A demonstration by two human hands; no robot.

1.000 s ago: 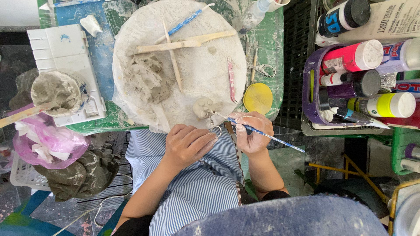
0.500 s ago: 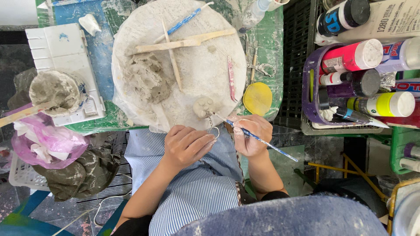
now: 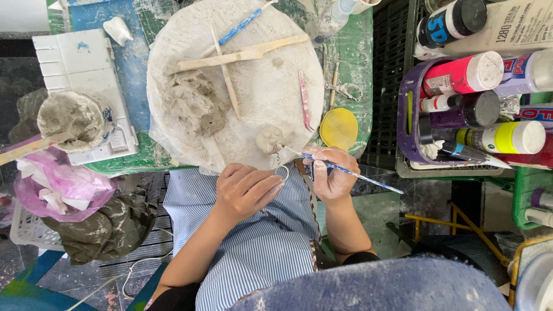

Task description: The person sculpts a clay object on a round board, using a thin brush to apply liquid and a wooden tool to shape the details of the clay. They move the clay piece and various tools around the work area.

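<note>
A small grey clay figure (image 3: 269, 139) sits at the near edge of a round white board (image 3: 276, 86). A thin chain runs from it to a metal ring (image 3: 283, 173). My left hand (image 3: 246, 190) is curled over my striped apron, fingertips pinching that ring. My right hand (image 3: 331, 175) grips a thin blue-handled tool (image 3: 357, 175), whose tip points at the clay figure and almost touches it.
The board also holds a lump of grey clay (image 3: 193, 103), wooden modelling sticks (image 3: 242, 56) and a pink tool (image 3: 304, 99). A yellow disc (image 3: 339, 128) lies right of it. A clay-caked cup (image 3: 75, 118) is left; a purple basket (image 3: 406, 124) of paint bottles stands right.
The tip of the blue tool has shifted up and left, closer to the clay figure. My left hand stays at the ring.
</note>
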